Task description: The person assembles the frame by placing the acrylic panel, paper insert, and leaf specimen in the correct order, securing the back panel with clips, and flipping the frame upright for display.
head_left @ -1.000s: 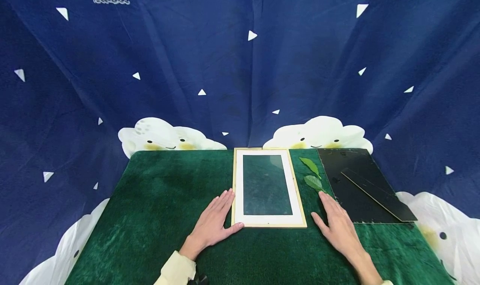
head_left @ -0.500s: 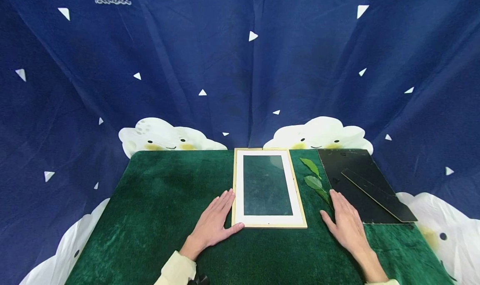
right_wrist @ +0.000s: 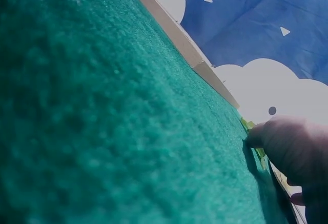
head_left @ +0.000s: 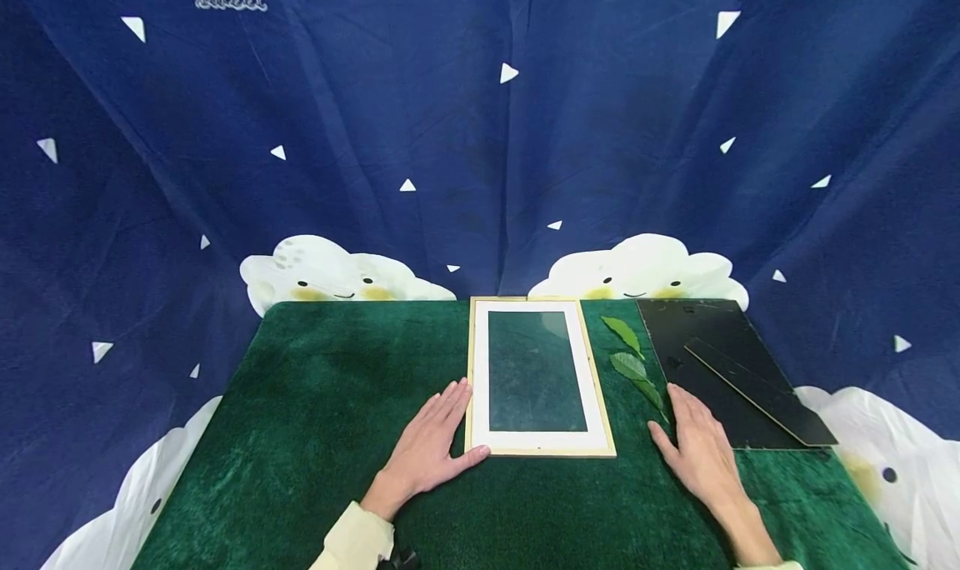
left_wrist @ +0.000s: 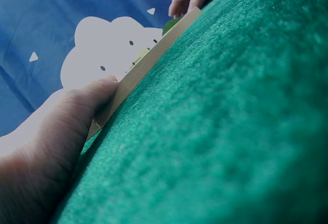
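A light wooden picture frame (head_left: 606,403) with a white mat border and a clear pane lies flat in the middle. My left hand (head_left: 426,441) rests along its left edge, fingers straight, thumb at the near left corner. To the frame's right, green leaves (head_left: 628,365) lie in a line on the cloth. My right hand (head_left: 701,453) is extended beside the lowest leaf (head_left: 649,392), its fingertips over the left edge of a black backing board (head_left: 720,328). In the right wrist view the thumb (right_wrist: 259,136) overlaps the leaves; most fingers are hidden.
A dark green velvety cloth (head_left: 330,370) covers the table. The backing board at the right carries a hinged stand leg (head_left: 750,391). Behind the table hangs a blue curtain (head_left: 420,120) with white clouds and triangles.
My right hand has moved to the right, away from the frame, and the lowest leaf now shows beside it. My left hand keeps its place at the frame.
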A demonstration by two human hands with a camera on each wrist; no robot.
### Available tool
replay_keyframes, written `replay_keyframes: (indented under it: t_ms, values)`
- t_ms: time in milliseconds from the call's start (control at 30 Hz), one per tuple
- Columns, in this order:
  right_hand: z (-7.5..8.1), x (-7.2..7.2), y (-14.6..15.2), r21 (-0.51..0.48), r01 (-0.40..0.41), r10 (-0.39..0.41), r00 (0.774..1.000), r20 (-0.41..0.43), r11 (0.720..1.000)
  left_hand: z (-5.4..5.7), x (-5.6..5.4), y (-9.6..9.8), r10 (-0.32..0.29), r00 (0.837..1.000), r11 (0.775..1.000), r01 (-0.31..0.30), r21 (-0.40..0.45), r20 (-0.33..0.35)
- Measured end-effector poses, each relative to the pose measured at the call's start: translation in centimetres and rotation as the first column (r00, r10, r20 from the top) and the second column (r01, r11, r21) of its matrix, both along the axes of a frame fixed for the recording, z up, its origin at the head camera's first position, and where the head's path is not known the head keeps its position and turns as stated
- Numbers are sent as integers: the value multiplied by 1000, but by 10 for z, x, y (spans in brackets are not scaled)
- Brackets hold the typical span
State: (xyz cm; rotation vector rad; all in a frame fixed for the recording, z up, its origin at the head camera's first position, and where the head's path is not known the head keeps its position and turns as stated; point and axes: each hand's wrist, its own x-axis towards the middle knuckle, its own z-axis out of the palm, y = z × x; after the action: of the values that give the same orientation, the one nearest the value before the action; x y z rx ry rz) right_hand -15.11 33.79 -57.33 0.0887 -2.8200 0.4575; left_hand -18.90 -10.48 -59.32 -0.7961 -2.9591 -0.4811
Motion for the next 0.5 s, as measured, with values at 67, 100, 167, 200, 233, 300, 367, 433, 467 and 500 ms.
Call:
replay_keyframes:
  t_ms: [67,100,167,200,233,300,367,433,467,500]
  values:
    - [-1,0,0,2,-5,5,1000,6,1000,0,0,0,0,1000,1000,0,3,4]
    - [-1,0,0,4,-7,7,1000,11,1000,0,0,0,0,1000,1000,0,6,6]
    - [-2,0,0,9,-9,9,1000,22,1000,0,1,-1,-3,1000,1000,3,9,5]
    - [-3,0,0,10,-9,9,1000,30,1000,0,1,-1,-5,1000,1000,5,11,4]
    - [-3,1,0,11,-8,7,999,35,1000,0,1,-1,-7,1000,1000,7,13,1]
    - [-3,1,-1,15,-5,4,999,38,1000,0,1,-1,-9,1000,1000,9,13,-2]
    - [-4,1,-1,19,-3,3,999,32,1000,1,1,0,-9,1000,1000,9,14,-2]
    - [-5,1,-2,20,-4,3,1000,22,1000,1,1,0,-6,1000,1000,6,10,3]
    - [-5,2,-2,16,-6,5,1000,20,1000,1,1,-1,-2,1000,1000,2,5,7]
    - [-6,2,-2,14,-9,9,1000,16,1000,1,1,-1,-1,1000,1000,1,5,9]
